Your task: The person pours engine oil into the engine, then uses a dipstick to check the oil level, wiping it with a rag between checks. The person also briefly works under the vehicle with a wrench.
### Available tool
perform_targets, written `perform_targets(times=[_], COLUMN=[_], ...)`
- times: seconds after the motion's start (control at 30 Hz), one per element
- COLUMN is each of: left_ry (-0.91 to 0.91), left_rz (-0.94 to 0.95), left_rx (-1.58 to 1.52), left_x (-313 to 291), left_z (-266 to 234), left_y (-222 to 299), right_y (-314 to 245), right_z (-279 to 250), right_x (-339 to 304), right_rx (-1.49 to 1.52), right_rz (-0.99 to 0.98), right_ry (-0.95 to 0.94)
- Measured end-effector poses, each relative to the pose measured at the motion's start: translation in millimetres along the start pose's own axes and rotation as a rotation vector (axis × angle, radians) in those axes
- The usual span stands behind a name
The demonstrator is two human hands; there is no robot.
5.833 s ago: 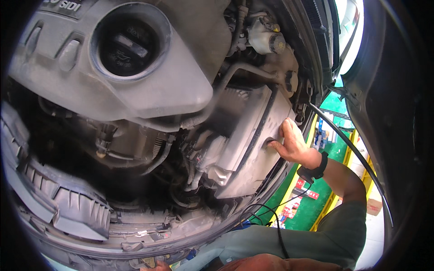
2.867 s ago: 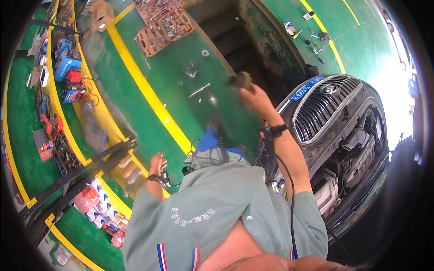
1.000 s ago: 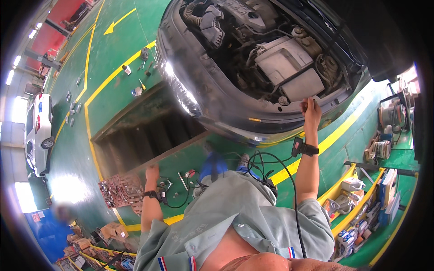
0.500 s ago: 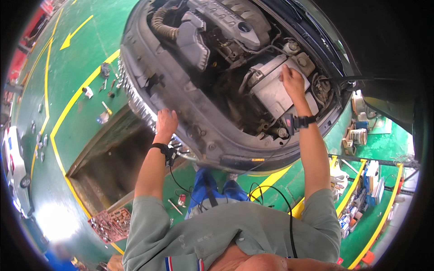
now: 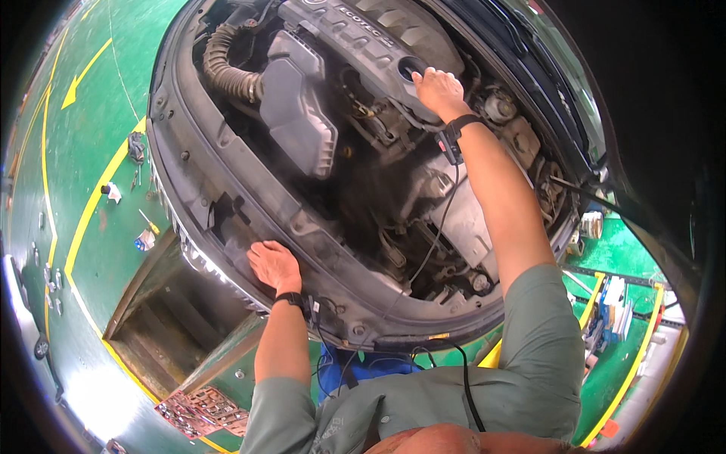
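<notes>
A car's engine bay fills the middle of the view under a raised hood. My right hand (image 5: 441, 92) is at the near end of the grey plastic engine cover (image 5: 352, 41), its fingers curled over the edge beside a round dark opening (image 5: 411, 68). The fingertips are partly hidden. My left hand (image 5: 274, 266) lies on the black front panel (image 5: 318, 280) of the car, fingers apart and holding nothing. Under my right forearm sits the pale battery cover (image 5: 463, 219). An air filter housing (image 5: 295, 106) with a ribbed intake hose (image 5: 221, 64) lies further left.
A recessed pit (image 5: 178, 318) opens in the green floor beside the bumper. A red tool case (image 5: 198, 415) stands at its near end. Hand tools and a yellow-handled screwdriver (image 5: 150, 222) lie on the floor at left. A yellow-framed rack (image 5: 605, 321) stands at right. Cables hang from my wrist straps.
My right hand has moved from the battery cover up to the end of the engine cover. My left hand has shifted further in over the front panel. My body leans closer to the car.
</notes>
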State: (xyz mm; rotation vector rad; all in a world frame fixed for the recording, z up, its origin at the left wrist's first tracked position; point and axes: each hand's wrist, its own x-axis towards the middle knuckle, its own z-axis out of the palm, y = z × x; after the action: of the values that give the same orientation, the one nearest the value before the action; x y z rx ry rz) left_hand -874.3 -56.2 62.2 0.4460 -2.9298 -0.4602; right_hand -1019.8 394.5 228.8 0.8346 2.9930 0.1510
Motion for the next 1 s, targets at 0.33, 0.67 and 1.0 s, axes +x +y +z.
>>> perform_targets(times=[0.33,0.67,1.0], left_ry=[-0.033,-0.035,-0.017], left_rz=[0.026,0.022,0.027], left_rx=[0.103,0.114,0.125], left_x=[0,1,2], left_z=[1,6,7], left_y=[-5,-3,-2], right_y=[-16,-23,-131], right_z=[37,45,193], right_x=[85,31,-82], right_rx=[-0.187,0.168,0.174], right_rz=[-0.085,-0.141,-0.203], right_ry=[-0.276,0.296,-0.571])
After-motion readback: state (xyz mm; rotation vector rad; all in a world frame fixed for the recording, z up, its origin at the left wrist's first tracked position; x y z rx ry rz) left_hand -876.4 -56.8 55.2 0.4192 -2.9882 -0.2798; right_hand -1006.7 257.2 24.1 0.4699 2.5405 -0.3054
